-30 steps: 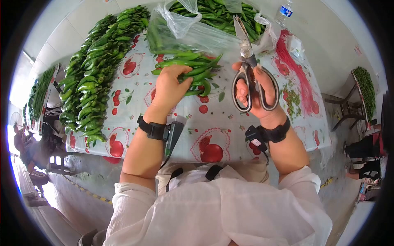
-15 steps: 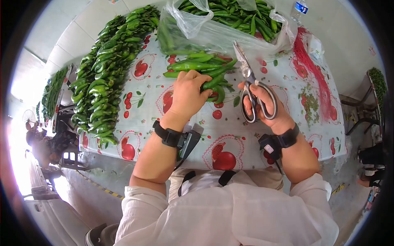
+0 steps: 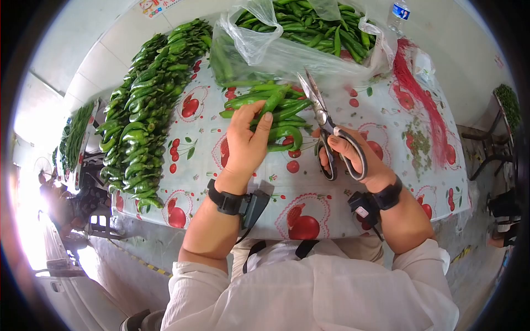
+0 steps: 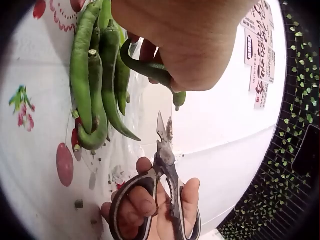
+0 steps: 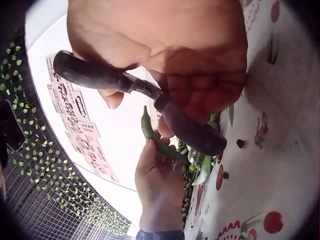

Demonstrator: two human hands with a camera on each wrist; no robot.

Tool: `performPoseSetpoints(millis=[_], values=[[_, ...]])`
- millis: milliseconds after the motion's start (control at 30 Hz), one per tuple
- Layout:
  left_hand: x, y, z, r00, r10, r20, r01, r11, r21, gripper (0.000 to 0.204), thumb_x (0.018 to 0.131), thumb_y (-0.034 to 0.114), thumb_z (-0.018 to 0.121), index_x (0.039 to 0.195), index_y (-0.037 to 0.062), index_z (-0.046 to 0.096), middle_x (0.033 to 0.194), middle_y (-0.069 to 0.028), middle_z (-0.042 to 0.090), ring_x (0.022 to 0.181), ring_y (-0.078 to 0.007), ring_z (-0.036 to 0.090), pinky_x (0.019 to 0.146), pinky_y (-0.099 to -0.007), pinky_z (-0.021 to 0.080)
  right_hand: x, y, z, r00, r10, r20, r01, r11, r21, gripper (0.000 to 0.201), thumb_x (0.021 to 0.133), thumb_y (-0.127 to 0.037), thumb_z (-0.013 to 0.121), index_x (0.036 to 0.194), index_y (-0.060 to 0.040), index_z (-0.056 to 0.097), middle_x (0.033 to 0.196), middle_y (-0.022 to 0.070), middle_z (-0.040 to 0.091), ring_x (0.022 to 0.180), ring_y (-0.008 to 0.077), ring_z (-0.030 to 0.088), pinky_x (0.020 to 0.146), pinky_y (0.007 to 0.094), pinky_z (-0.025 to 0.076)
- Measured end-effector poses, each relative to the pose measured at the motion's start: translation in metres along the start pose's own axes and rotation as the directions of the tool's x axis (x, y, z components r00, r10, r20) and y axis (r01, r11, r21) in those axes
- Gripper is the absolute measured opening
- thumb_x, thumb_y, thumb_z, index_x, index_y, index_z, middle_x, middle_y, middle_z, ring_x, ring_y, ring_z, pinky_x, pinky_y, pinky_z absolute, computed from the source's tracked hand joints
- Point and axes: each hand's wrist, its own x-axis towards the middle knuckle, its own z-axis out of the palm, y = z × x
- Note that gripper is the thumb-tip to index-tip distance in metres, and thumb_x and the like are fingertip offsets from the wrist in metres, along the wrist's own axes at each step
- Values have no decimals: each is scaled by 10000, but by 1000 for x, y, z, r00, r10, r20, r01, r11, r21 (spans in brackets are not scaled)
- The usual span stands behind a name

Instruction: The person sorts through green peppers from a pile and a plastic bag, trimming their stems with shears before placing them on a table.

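In the head view my left hand [image 3: 247,138] pinches one green pepper [image 3: 271,103] between thumb and fingers, above a small pile of peppers [image 3: 287,132] on the table. The left wrist view shows that pepper [image 4: 152,71] with its stem end pointing toward the scissors. My right hand [image 3: 361,157] holds the scissors [image 3: 322,115], fingers and thumb through the handles, blades parted a little and pointing up and left. The blades [image 4: 164,132] touch no pepper. In the right wrist view the scissor handles [image 5: 185,127] cross in front of the left hand [image 5: 160,185].
Long rows of peppers [image 3: 138,121] lie along the table's left side. Behind the pile is a clear plastic bag [image 3: 298,55] full of peppers [image 3: 314,30]. Red string [image 3: 422,99], green scraps [image 3: 418,146] and a water bottle [image 3: 397,17] are at the right.
My left hand has lifted one pepper off the pile and tilted it upright. The scissors have moved left, closer to the pile, and their blades now lean further left.
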Motion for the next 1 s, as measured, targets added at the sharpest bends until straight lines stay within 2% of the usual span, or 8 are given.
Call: performPoseSetpoints(millis=[133,233,500,600,867,967,1000], values=[[0,6,-2,1000,-15,12,15,999,31,220,843,140,596,1022,11,601,896,-131,601,842,-270,546,759,-342,435,1,3,0,1000,-6,10,6,1000,14,397,912,-343,550,1115,-3,534,673,54,578,596,110,537,554,244,430],[-1,6,-2,1000,-13,6,13,999,32,220,846,143,593,1021,10,601,887,-134,598,826,-269,549,747,-337,438,2,5,0,997,-31,65,34,998,-46,373,908,-320,562,1104,-4,538,669,45,572,597,102,532,548,236,425],[-1,11,-2,1000,-28,-5,28,998,47,219,843,140,603,1013,2,603,846,-136,596,764,-259,560,709,-326,448,0,6,5,998,-34,58,43,986,-163,370,880,-344,599,1051,-19,556,645,10,559,569,67,518,505,214,381],[-1,9,-4,1000,-11,26,8,997,83,286,874,194,607,1075,-9,596,864,-50,598,728,-110,505,676,-234,424,0,6,3,999,-9,39,16,984,-178,359,870,-339,611,1027,-20,568,629,1,546,554,56,508,490,210,373],[-2,1,-2,999,-45,30,44,998,48,306,878,201,605,1092,-17,583,877,-40,601,731,-103,522,681,-236,436,1,6,10,999,-31,-43,22,980,-195,291,846,-299,652,932,-29,580,611,-32,503,532,46,494,465,205,370],[-2,-9,-1,995,-92,28,93,994,-51,277,880,155,590,1089,-25,570,893,-29,591,751,-94,527,690,-234,440,1,8,11,997,18,-76,-34,978,-207,292,863,-238,627,1024,0,576,657,-21,536,536,54,494,481,196,383],[-2,-7,-1,994,-109,28,112,990,-91,259,880,131,583,1084,-28,566,898,-25,586,759,-91,528,694,-232,440,0,9,11,996,-7,-94,-11,981,-194,290,864,-239,625,1021,-1,575,652,-19,536,534,53,491,479,196,381]])
